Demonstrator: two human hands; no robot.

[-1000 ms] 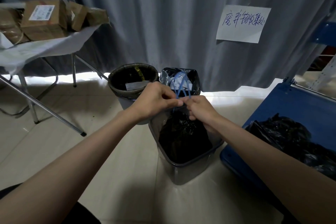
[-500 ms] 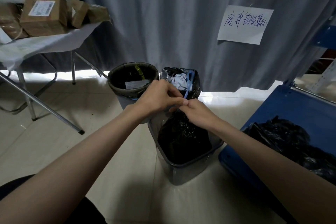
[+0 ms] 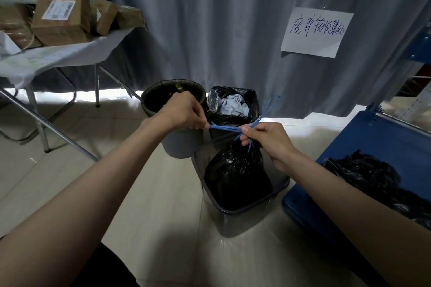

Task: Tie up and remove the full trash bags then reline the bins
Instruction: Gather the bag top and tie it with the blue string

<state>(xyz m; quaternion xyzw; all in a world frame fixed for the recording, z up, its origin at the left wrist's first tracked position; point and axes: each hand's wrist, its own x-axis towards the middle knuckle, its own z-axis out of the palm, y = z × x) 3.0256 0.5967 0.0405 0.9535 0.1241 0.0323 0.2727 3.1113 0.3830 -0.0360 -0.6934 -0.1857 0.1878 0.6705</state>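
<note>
Now the blue drawstring is pulled taut between both grips: left hand at 9 o'clock, right hand at 3, above the bag seated in its bin.

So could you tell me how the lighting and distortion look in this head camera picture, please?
Head view: the room is dim, with a bright strip of light under the curtain along the floor; glare glints on the black trash bag; wide-angle bending curves the table legs and stretches the forearms; the left hand and right hand on the blue drawstring look reasonably sharp.
</note>
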